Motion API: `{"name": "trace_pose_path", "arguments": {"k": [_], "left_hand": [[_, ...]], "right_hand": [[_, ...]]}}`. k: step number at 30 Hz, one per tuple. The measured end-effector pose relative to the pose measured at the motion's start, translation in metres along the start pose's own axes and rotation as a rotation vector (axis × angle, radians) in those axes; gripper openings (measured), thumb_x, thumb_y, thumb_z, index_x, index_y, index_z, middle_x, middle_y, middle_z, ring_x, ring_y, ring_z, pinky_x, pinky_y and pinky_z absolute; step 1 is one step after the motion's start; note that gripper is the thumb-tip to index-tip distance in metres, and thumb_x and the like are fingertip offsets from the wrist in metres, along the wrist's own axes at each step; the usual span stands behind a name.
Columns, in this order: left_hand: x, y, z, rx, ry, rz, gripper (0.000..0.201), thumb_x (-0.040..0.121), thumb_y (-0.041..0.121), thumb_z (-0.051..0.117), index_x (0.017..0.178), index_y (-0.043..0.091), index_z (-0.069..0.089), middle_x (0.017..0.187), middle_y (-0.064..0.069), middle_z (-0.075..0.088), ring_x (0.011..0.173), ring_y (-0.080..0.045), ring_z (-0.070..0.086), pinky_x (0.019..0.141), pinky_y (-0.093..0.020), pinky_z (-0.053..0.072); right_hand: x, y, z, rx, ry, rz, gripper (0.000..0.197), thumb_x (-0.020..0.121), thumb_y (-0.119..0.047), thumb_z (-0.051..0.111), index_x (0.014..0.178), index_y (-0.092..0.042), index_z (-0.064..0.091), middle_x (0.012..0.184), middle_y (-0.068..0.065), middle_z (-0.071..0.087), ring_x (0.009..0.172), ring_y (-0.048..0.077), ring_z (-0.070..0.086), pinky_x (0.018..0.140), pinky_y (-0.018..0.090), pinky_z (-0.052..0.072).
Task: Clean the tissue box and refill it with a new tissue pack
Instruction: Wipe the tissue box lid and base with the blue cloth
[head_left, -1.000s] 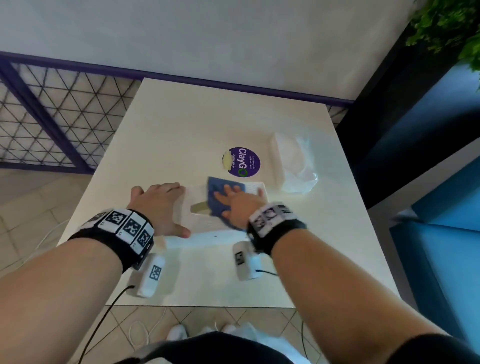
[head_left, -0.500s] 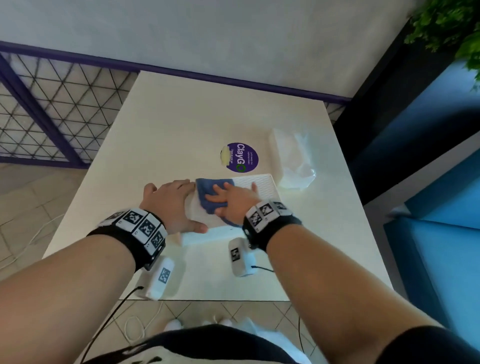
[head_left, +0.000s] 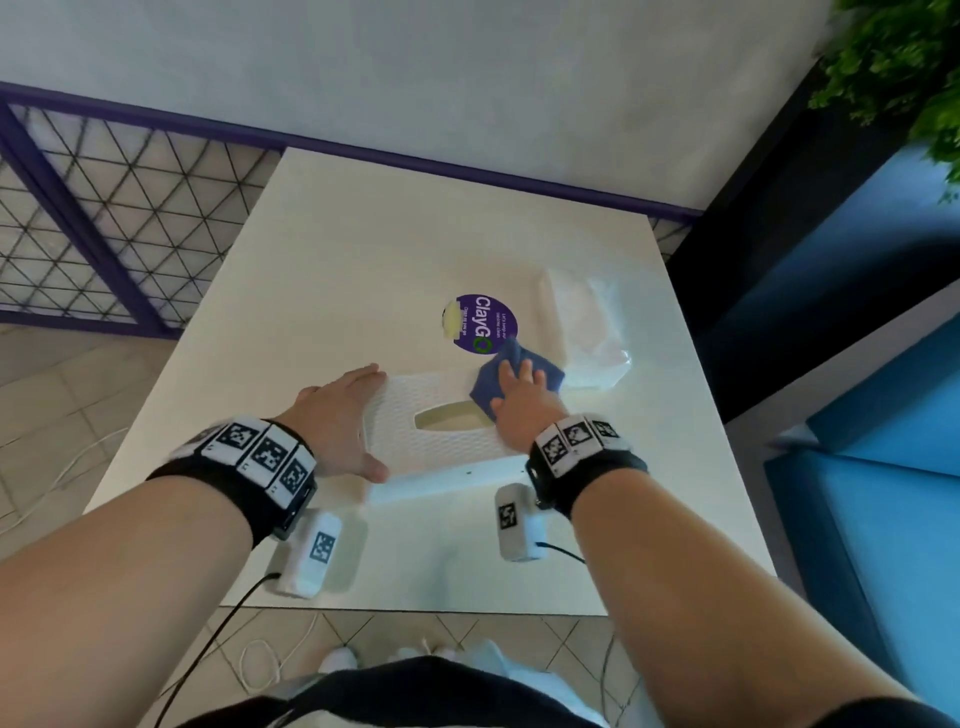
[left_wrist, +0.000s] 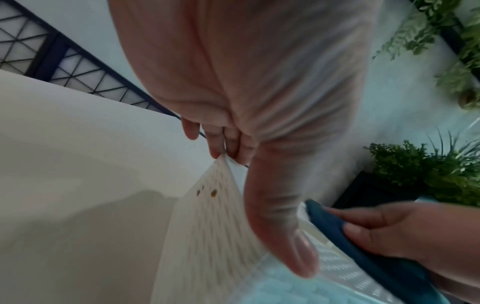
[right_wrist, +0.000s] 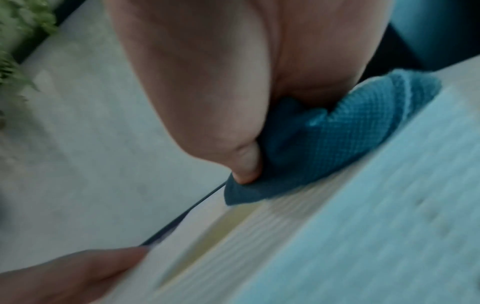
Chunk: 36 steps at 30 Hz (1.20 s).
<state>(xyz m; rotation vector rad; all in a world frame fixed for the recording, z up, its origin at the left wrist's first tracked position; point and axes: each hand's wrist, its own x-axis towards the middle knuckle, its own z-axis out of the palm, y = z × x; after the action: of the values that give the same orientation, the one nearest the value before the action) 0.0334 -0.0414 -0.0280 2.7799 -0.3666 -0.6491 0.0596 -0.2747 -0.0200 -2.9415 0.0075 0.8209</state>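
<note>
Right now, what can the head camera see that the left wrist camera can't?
Only the head view shows the purple sticker, the new tissue pack and the whole table.

Only the left wrist view shows small brown spots on the tissue box's end.

Both show the tissue box, the left hand steadying its end, and the right hand pressing the blue cloth on top.

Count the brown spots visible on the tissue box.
3, clustered on the tissue box end face near the left hand fingertips, seen from the left wrist; other faces may hide more.
</note>
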Motion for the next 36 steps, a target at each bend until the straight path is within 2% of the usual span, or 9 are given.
{"name": "trace_pose_path", "arguments": {"k": [5,8,12,15,22,26,32,34,36], "left_hand": [[-0.001,0.002,-0.001,-0.021,0.037,-0.008,0.115,0.056,0.052,0.084,0.147,0.016,0.024,0.155,0.003,0.025,0.141,-0.015,0.027,0.110,-0.037,0.022],[-0.001,0.002,-0.004,-0.025,0.068,-0.019,0.087,0.049,0.055,0.083,0.119,0.027,0.042,0.120,0.015,0.043,0.121,-0.013,0.046,0.092,-0.038,0.027],[-0.003,0.003,-0.006,0.120,0.027,-0.053,0.114,0.056,0.067,0.075,0.147,0.020,0.025,0.153,0.008,0.026,0.137,-0.011,0.029,0.104,-0.039,0.021],[-0.004,0.004,-0.007,0.199,0.012,-0.074,0.125,0.058,0.072,0.070,0.152,0.018,0.009,0.159,0.007,0.012,0.143,-0.011,0.018,0.110,-0.042,0.017],[-0.004,0.009,-0.012,0.295,0.027,-0.041,0.108,0.052,0.076,0.070,0.139,0.023,0.032,0.142,0.011,0.037,0.131,-0.009,0.034,0.100,-0.047,0.024],[-0.004,0.013,-0.015,0.344,-0.037,-0.092,0.121,0.058,0.078,0.065,0.150,0.019,0.013,0.154,0.006,0.024,0.140,-0.012,0.025,0.106,-0.049,0.019],[-0.007,0.014,-0.016,0.329,-0.056,-0.099,0.121,0.061,0.076,0.064,0.151,0.019,0.007,0.157,0.006,0.020,0.141,-0.013,0.022,0.109,-0.054,0.015],[-0.009,0.012,-0.014,0.334,-0.066,-0.108,0.121,0.061,0.077,0.063,0.151,0.020,0.005,0.158,0.006,0.016,0.142,-0.014,0.020,0.109,-0.054,0.015],[-0.012,0.012,-0.015,0.338,-0.070,-0.108,0.120,0.062,0.078,0.061,0.152,0.021,0.006,0.160,0.004,0.005,0.144,-0.017,0.013,0.110,-0.052,0.015]], "right_hand": [[-0.014,-0.076,0.010,-0.055,-0.124,-0.300,0.060,0.103,-0.022,0.029,0.152,-0.010,-0.005,0.161,0.015,-0.009,0.148,0.034,-0.003,0.118,0.053,0.015],[-0.025,-0.096,0.015,-0.089,-0.135,-0.418,0.061,0.103,-0.028,0.033,0.153,-0.015,0.001,0.162,0.010,-0.003,0.149,0.029,0.002,0.118,0.050,0.016],[-0.022,-0.044,0.003,-0.443,-0.146,-0.509,0.054,0.101,-0.038,0.031,0.151,-0.031,0.010,0.163,-0.002,0.000,0.150,0.020,0.004,0.113,0.064,0.012],[-0.021,-0.017,-0.005,-0.580,-0.128,-0.488,0.051,0.102,-0.033,0.031,0.151,-0.032,0.015,0.162,-0.004,0.005,0.149,0.019,0.008,0.112,0.064,0.013],[-0.024,-0.066,0.012,-0.578,-0.107,-0.571,0.056,0.100,-0.034,0.039,0.151,-0.035,0.014,0.162,-0.007,0.001,0.149,0.021,0.002,0.113,0.064,0.009],[-0.022,-0.011,-0.005,-0.593,-0.144,-0.488,0.050,0.100,-0.031,0.038,0.148,-0.038,0.023,0.161,-0.009,0.007,0.148,0.018,0.009,0.112,0.065,0.011],[-0.033,0.049,-0.031,-0.652,-0.129,-0.349,0.048,0.099,-0.026,0.038,0.146,-0.037,0.031,0.161,-0.009,0.012,0.143,0.017,0.025,0.114,0.054,0.014],[-0.037,0.060,-0.032,-0.470,-0.062,-0.279,0.045,0.098,-0.022,0.041,0.141,-0.035,0.040,0.156,-0.005,0.028,0.138,0.021,0.034,0.114,0.044,0.021],[-0.046,0.078,-0.034,0.001,0.118,-0.118,0.043,0.093,-0.014,0.047,0.132,-0.032,0.055,0.139,0.002,0.053,0.124,0.024,0.051,0.101,0.029,0.038]]}}
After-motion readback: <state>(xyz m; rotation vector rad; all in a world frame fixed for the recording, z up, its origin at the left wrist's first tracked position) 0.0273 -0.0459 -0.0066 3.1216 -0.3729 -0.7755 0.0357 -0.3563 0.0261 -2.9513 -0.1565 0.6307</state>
